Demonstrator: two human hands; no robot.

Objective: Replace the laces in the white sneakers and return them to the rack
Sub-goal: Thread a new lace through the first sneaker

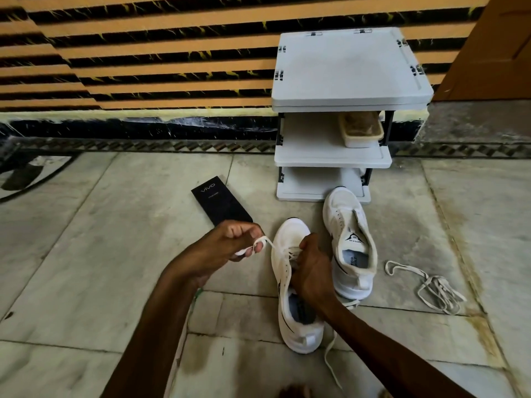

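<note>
Two white sneakers stand on the marble floor in front of the white rack. My left hand pinches a white lace and pulls it leftward from the eyelets of the near sneaker. My right hand grips that sneaker's tongue and upper, holding it steady. A loose end of the lace trails past the heel. The second sneaker stands unlaced to the right, its toe at the rack's base. A removed lace lies tangled on the floor at right.
A black phone box lies flat on the floor left of the rack. A brown brush in a pale tray sits on the rack's middle shelf. A striped wall runs behind, with a wooden door at far right.
</note>
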